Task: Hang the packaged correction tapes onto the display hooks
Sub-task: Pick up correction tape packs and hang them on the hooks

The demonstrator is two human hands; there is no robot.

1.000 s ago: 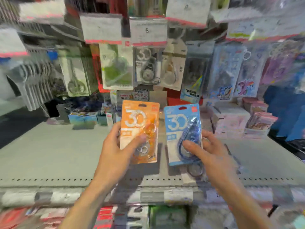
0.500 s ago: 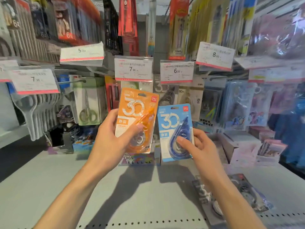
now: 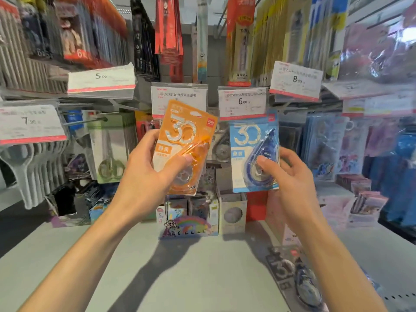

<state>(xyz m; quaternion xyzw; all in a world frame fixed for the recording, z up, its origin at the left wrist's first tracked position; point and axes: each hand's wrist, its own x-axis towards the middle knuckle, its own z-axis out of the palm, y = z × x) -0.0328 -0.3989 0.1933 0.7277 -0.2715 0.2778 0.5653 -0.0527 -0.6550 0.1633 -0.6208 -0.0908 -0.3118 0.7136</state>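
Note:
My left hand (image 3: 148,174) grips an orange correction tape pack (image 3: 182,140), tilted slightly right, its top overlapping the price tag (image 3: 179,97) of the middle hook. My right hand (image 3: 290,176) pinches a blue correction tape pack (image 3: 252,152), held upright just under the 6.00 price tag (image 3: 243,102). Behind the two packs hang grey correction tape packs (image 3: 221,147) on a hook. Another dark correction tape pack (image 3: 292,278) lies flat on the shelf (image 3: 180,278) by my right forearm.
Packaged scissors (image 3: 110,149) hang to the left, with grey hanging items (image 3: 33,163) beyond them. Blue and pink packs (image 3: 326,145) hang to the right. Small boxes (image 3: 191,219) stand at the shelf's back. Pen packs (image 3: 238,41) and price tags (image 3: 101,79) hang above.
Both hands have risen and moved forward with their packs, from near the shelf up to the price tags and hooks. The view has tilted upward.

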